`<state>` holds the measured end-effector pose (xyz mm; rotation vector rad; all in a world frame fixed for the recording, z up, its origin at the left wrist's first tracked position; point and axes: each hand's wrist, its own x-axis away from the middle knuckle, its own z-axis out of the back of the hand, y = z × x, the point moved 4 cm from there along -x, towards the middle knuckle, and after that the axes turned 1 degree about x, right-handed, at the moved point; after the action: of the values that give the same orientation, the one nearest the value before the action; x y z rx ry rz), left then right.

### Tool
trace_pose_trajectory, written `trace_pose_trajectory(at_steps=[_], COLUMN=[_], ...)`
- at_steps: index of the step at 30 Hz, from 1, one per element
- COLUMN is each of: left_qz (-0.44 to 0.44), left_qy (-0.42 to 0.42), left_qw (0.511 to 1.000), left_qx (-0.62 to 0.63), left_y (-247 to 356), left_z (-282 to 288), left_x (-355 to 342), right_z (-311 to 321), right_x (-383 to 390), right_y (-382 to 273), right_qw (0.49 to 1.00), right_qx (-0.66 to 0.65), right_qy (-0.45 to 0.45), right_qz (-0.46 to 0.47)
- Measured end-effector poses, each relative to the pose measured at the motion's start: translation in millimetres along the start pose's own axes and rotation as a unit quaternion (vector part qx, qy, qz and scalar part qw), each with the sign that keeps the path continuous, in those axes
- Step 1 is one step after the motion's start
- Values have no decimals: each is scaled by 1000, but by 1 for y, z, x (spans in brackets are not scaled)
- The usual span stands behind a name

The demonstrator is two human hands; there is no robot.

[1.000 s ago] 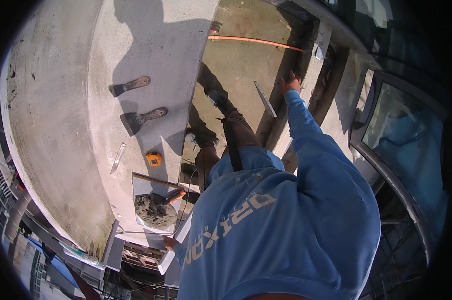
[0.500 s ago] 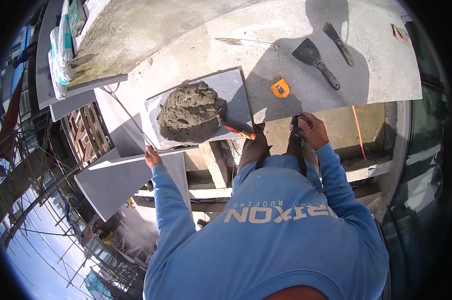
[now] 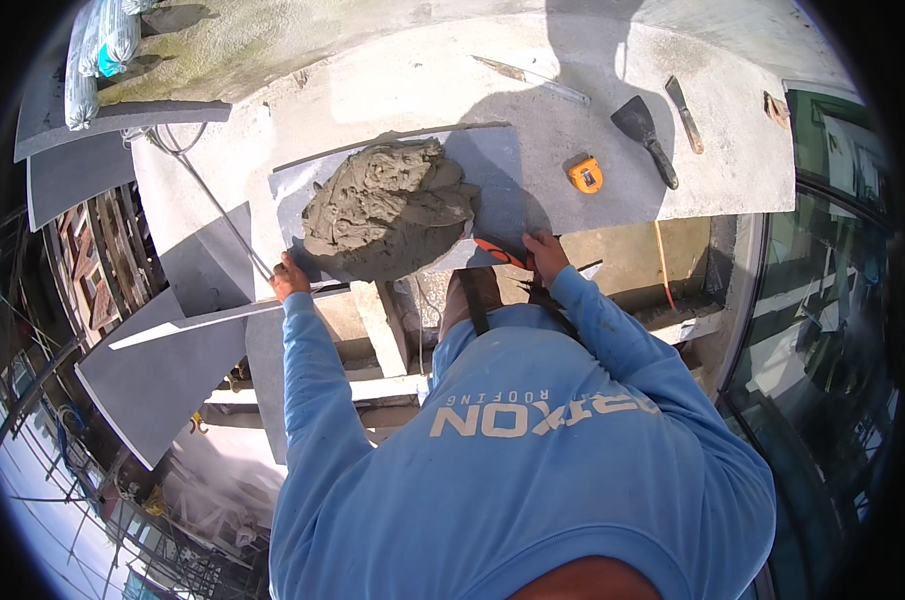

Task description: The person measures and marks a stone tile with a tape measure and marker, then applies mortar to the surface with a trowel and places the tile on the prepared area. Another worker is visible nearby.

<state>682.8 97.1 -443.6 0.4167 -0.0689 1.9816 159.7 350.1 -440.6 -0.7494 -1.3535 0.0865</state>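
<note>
A heap of wet grey mortar (image 3: 387,215) sits on a flat grey board (image 3: 499,180) that lies on the pale ledge in front of me. My left hand (image 3: 290,277) grips the board's near left corner. At the near right corner, my right hand (image 3: 545,256) has its fingers closed on the board's edge. Beside that hand, a red-and-black tool handle (image 3: 499,251) sticks out from the mortar; the rest of the tool is hidden. To the right lie an orange tape measure (image 3: 585,175), a broad black scraper (image 3: 644,140) and a narrower scraper (image 3: 684,115).
A thin pointed blade-like tool (image 3: 530,79) lies farther back on the ledge (image 3: 372,95). Dark grey slabs (image 3: 167,375) and a thin rod (image 3: 212,205) are at left. Below the ledge are open wooden framing (image 3: 379,330) and an orange cord (image 3: 664,265). Glass panels stand at right.
My right hand has moved from my lap up to the board's right corner. The board has turned slightly and sits squarer to me. My left hand stays at its left corner.
</note>
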Motion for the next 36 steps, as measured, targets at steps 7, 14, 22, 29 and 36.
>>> trace_pose_trajectory(at_steps=[7, 14, 22, 29, 36], left_qz=[38, 4, -47, -18, -106], left_qy=[-110, -146, -87, -106, -199], left_qw=[986, 973, 988, 909, 800], left_qx=[121, 177, 119, 404, 555], left_y=[-56, -41, 25, 146, 399], left_z=[-22, -23, -12, -19, -52], left_x=[-60, -118, -63, 75, 268], right_z=[-2, 9, 34, 178, 422], right_x=[35, 14, -11, 45, 93], right_y=[-44, -71, -70, -71, -104], right_qw=[981, 979, 914, 968, 970], right_qx=[170, 149, 293, 200, 155], right_qy=[-62, -88, -49, -31, 145], right_qz=[63, 107, 278, 150, 122])
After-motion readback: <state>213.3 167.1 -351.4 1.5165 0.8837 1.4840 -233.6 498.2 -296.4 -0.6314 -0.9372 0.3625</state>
